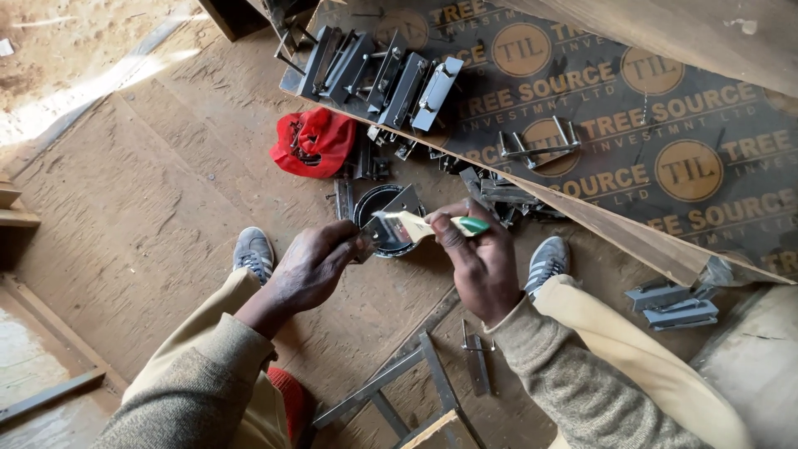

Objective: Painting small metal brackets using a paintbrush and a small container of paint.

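A dark printed board is laid across the upper right. Just below its lower edge, a round black tin is seen. Over the tin, a small metal bracket is pinched in the left hand, and a green-handled paintbrush is gripped by the right hand.

Worn plywood floor — dusty, sunlit at the far corner — under a dark printed board leaning across.

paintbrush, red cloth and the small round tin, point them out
paintbrush (416,224), head view, on its pale ferrule
red cloth (314,141), head view, on its bunched middle
round tin (374,202), head view, on its dark rim
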